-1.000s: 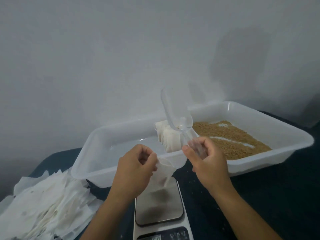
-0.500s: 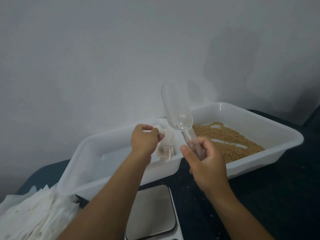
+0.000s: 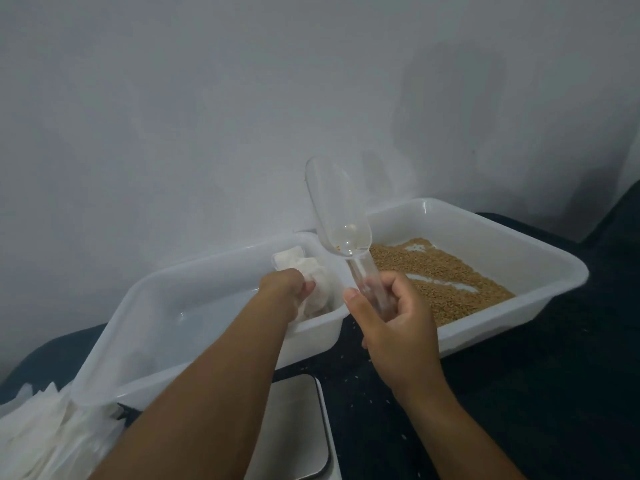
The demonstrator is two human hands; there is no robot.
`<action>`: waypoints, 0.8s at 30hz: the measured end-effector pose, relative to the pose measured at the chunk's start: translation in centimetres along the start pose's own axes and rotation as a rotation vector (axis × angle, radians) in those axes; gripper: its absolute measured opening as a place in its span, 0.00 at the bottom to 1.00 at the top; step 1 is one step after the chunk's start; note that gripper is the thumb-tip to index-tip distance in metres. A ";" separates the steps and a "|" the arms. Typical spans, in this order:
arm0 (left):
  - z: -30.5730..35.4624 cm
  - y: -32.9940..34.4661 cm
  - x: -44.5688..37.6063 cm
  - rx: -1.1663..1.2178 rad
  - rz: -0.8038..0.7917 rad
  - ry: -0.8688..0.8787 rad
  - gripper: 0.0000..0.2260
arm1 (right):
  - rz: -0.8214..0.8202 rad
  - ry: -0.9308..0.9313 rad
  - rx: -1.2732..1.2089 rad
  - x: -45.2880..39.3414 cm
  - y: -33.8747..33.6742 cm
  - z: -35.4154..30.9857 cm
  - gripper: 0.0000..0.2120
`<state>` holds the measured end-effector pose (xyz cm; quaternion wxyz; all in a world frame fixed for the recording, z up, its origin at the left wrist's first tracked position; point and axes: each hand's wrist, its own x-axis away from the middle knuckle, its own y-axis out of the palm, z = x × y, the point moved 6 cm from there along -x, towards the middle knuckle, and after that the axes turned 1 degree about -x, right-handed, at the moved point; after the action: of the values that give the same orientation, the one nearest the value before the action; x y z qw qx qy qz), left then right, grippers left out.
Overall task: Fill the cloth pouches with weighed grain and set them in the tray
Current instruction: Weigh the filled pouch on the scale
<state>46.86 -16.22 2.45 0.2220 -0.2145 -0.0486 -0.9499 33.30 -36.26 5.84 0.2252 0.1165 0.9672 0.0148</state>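
Note:
My left hand [image 3: 289,289] reaches into the white tray [image 3: 166,306] on the left and is shut on a filled white cloth pouch [image 3: 317,299], low in the tray's right corner. More filled pouches [image 3: 294,259] stand just behind it. My right hand [image 3: 388,320] holds a clear plastic scoop [image 3: 337,216] by its handle, bowl tilted upward and almost empty, above the gap between the trays. To the right, a second white tray [image 3: 540,261] holds brown grain [image 3: 446,282].
A metal-topped scale [image 3: 294,427] sits below the trays, partly hidden by my left forearm. A heap of empty white pouches [image 3: 45,441] lies at the bottom left. Loose grains dot the dark tabletop [image 3: 554,393]. A plain wall stands close behind.
My left hand carried the filled pouch from above the scale up into the left tray and lowered it beside the other pouches. My right hand kept the scoop raised, almost still.

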 end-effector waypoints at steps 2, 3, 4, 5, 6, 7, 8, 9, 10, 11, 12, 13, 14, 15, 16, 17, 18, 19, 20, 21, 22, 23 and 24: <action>0.1 -0.2 -0.3 -0.013 0.007 -0.011 0.14 | 0.002 -0.005 0.002 -0.1 0.0 0.0 0.07; 0.2 -0.2 -0.1 -0.047 -0.004 0.000 0.14 | 0.003 -0.007 0.007 -0.1 0.0 0.0 0.07; 0.2 -0.3 0.0 -0.086 -0.016 0.017 0.13 | 0.001 -0.007 0.011 -0.2 0.0 0.0 0.07; 0.2 -0.2 0.2 -0.128 -0.041 0.034 0.12 | -0.002 -0.007 0.011 -0.2 0.0 0.0 0.07; 0.3 -0.3 0.5 -0.170 -0.070 0.055 0.11 | -0.008 -0.010 0.007 -0.2 0.1 0.0 0.07; 0.3 -0.4 0.8 -0.228 -0.095 0.085 0.09 | -0.014 -0.013 0.006 -0.1 0.2 0.0 0.07; 0.4 -0.5 1.1 -0.313 -0.120 0.134 0.08 | -0.015 -0.016 0.008 -0.1 0.2 -0.1 0.07; 0.4 -0.5 1.3 -0.418 -0.147 0.190 0.10 | -0.014 -0.017 0.011 -0.1 0.2 -0.1 0.07; 0.4 -0.6 1.6 -0.518 -0.171 0.247 0.12 | -0.013 -0.014 0.014 0.0 0.2 0.0 0.07; 0.5 -0.7 1.9 -0.608 -0.182 0.306 0.14 | -0.012 -0.011 0.015 0.0 0.3 0.0 0.07; 0.7 -0.8 2.3 -0.680 -0.180 0.368 0.14 | -0.011 -0.009 0.015 0.0 0.2 0.0 0.07; 1.0 -0.9 2.7 -0.731 -0.176 0.427 0.12 | -0.010 -0.008 0.015 0.0 0.2 0.1 0.07; 1.4 -0.8 3.1 -0.766 -0.176 0.476 0.10 | -0.009 -0.006 0.015 0.0 0.2 0.1 0.07; 1.8 -0.7 3.5 -0.791 -0.181 0.512 0.08 | -0.007 -0.005 0.017 -0.1 0.2 0.1 0.07; 2.3 -0.5 3.8 -0.809 -0.188 0.536 0.06 | -0.006 -0.004 0.020 -0.1 0.2 0.1 0.07; 2.7 -0.3 4.2 -0.814 -0.198 0.546 0.04 | -0.006 -0.005 0.022 -0.1 0.2 0.1 0.07; 3.1 -0.1 4.4 -0.804 -0.217 0.540 0.03 | -0.006 -0.007 0.021 0.0 0.2 0.1 0.07; 3.4 0.1 4.6 -0.789 -0.243 0.520 0.02 | -0.007 -0.011 0.019 0.0 0.2 0.0 0.07; 3.5 0.3 4.7 -0.772 -0.273 0.489 0.02 | -0.010 -0.015 0.013 0.0 0.2 -0.1 0.08; 3.6 0.6 4.8 -0.764 -0.303 0.456 0.02 | -0.011 -0.018 0.008 0.1 0.2 -0.2 0.08; 3.6 0.8 4.8 -0.769 -0.322 0.431 0.02 | -0.010 -0.019 0.004 0.1 0.2 -0.2 0.08; 3.6 1.0 4.7 -0.792 -0.323 0.417 0.02 | -0.008 -0.017 0.006 0.1 0.2 -0.1 0.08; 3.5 1.1 4.4 -0.834 -0.306 0.417 0.03 | -0.006 -0.014 0.010 0.1 0.2 -0.1 0.07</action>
<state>45.16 -18.33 7.51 -0.0201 -0.0806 0.3506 -0.9328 33.20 -36.08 5.92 0.2317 0.1148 0.9660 0.0084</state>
